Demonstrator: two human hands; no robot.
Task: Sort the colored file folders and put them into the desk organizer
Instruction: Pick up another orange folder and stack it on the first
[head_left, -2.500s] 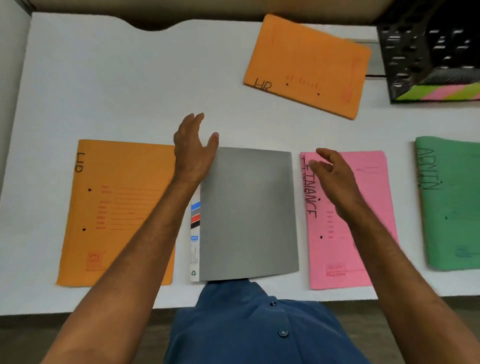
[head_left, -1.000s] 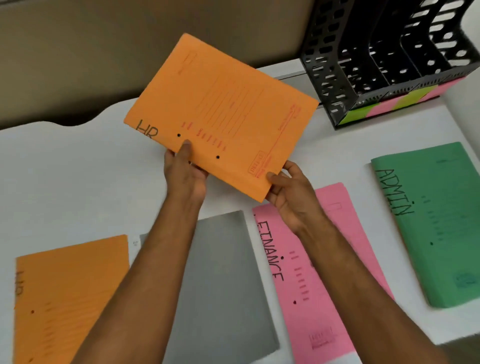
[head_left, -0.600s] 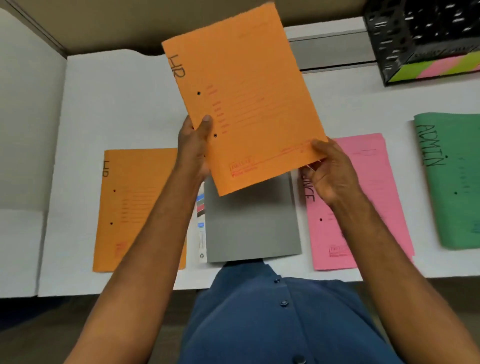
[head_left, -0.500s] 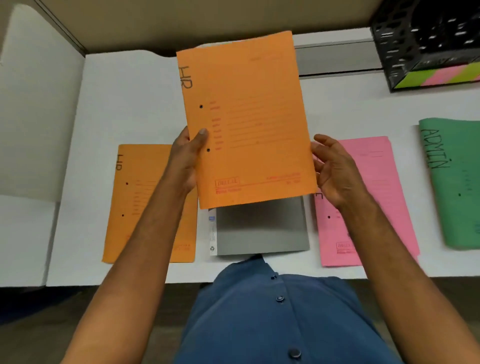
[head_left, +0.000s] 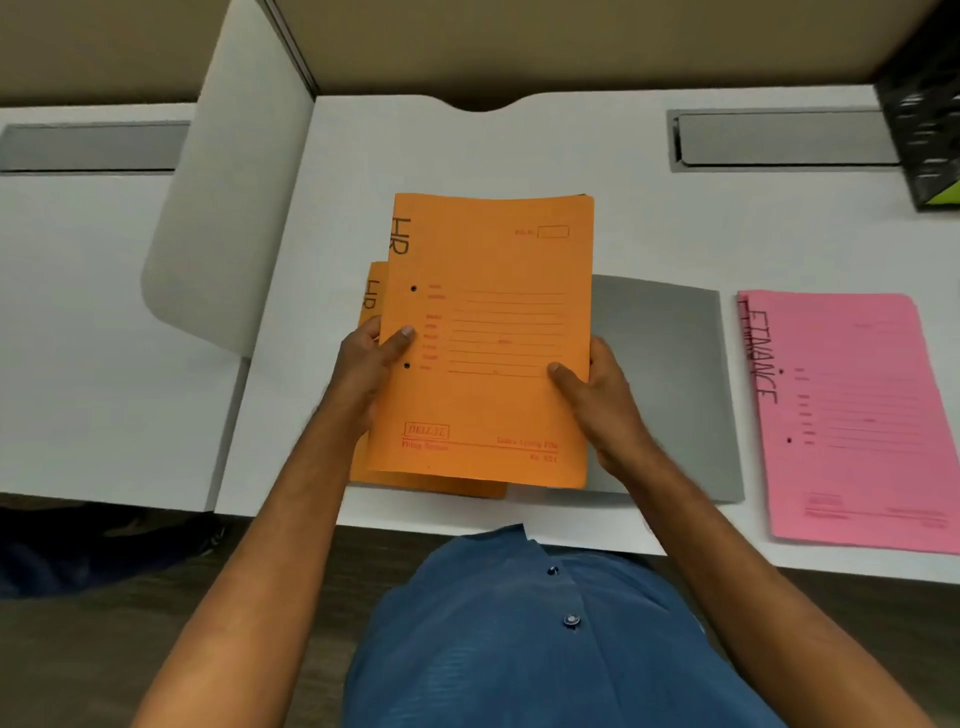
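Observation:
Both hands hold an orange folder (head_left: 498, 312) marked HR, just above a second orange HR folder (head_left: 372, 296) that lies on the white desk (head_left: 467, 150). My left hand (head_left: 371, 364) grips its left edge, thumb on top. My right hand (head_left: 597, 395) grips its right edge, thumb on the cover. A grey folder (head_left: 670, 374) lies to the right, partly covered. A pink folder (head_left: 852, 415) marked FINANCE lies further right. Only a corner of the black desk organizer (head_left: 924, 114) shows at the top right.
A grey cable-port lid (head_left: 784, 140) sits at the back right of the desk. A white divider panel (head_left: 228, 218) stands at the desk's left side, with another white desk (head_left: 93, 312) beyond it. My blue shirt (head_left: 519, 634) fills the bottom middle.
The held orange HR folder has moved left and down, from over the grey folder to over the other orange HR folder. My right hand has taken hold of its right edge again.

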